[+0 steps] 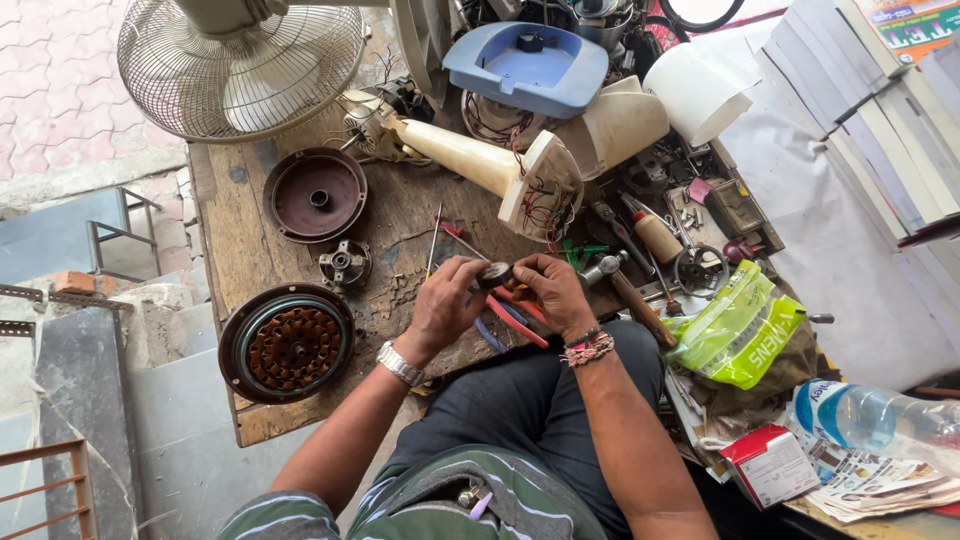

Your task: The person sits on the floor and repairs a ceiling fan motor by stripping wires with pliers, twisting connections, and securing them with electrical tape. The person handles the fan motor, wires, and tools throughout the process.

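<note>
Pinching a small dark round part [493, 275] between them, both hands meet just above the near edge of the wooden workbench [225, 235], right over the person's lap, so it looks like the piece is held up close where the eyes can check it. Left hand [447, 300], the one with the metal wristwatch [400, 363], has its fingers curled tight round the part's left side; right hand [550, 290], with the thread bracelets [588, 348], grips the other side and also seems to hold red-handled pliers [515, 318], whose handles poke down toward the knee. Whether the plier tips bite the part, I cannot tell, the fingers hide it. Now the count: one copper-wound motor core [288, 345] in its round shell sits flat at the bench's near left corner, one empty brown round cover [315, 193] lies beyond it, and one small metal hub [344, 264] rests between the two, all laid apart and within reach. One cream fan stand [480, 160] lies on its side with wires spilling from its base, one wire fan cage [240, 60] at the far left, one blue plastic cover [527, 65] behind. One hammer [625, 285] lies just right of the hands, one green bag [735, 325] and one water bottle [875, 415] further right.
</note>
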Available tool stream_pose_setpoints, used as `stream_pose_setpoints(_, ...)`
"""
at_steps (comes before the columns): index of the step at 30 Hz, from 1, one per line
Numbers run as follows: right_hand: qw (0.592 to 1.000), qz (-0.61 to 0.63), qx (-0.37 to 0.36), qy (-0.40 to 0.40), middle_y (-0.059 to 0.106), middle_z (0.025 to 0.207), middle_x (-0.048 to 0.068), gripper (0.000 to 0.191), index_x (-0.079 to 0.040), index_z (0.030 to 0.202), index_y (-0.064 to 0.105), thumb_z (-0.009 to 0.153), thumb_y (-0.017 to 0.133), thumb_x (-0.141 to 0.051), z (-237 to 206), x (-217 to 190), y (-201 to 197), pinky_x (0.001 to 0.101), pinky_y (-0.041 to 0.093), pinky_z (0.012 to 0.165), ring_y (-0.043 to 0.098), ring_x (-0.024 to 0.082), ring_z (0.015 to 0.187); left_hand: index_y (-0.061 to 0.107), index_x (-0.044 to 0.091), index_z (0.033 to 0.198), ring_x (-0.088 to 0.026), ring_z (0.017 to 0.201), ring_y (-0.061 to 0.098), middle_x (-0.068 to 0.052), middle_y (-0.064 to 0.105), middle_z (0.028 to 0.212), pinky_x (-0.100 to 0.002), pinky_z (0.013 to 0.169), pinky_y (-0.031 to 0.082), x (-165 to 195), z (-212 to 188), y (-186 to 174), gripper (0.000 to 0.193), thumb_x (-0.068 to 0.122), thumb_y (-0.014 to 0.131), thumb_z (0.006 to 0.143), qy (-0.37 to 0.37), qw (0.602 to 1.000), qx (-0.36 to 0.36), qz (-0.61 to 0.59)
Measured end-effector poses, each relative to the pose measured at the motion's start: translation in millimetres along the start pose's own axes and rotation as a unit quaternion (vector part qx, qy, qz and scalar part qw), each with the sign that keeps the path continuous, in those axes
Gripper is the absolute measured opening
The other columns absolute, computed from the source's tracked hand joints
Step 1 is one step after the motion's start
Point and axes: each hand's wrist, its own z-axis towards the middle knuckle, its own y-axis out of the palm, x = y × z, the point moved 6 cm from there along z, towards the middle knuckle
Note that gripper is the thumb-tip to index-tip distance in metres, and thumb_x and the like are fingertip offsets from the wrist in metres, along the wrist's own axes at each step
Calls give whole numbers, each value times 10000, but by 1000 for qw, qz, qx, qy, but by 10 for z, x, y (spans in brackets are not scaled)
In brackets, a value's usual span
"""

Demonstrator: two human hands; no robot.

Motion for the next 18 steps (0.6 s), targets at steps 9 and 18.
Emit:
stream_pose_setpoints(9,975,-195,-22,-106,683,975,55,87,16,1033,659,998,627,-57,13,-47,83,240,561,700,643,91,815,695,34,1012,-210,942,694,-96,693,1100,-388,800,577,-425,-16,226,301,247,839,856,-208,926,-255,-187)
stream_pose_setpoints(18,996,-54,-2,-64,689,998,34,250,-22,1126,631,966,682,-206,18,-89,138,257,586,754,676,112,877,707,-17,910,-208,926,740,-132,713,1236,-321,810,597,-471,196,123,305,249,821,814,-170,972,-99,-129)
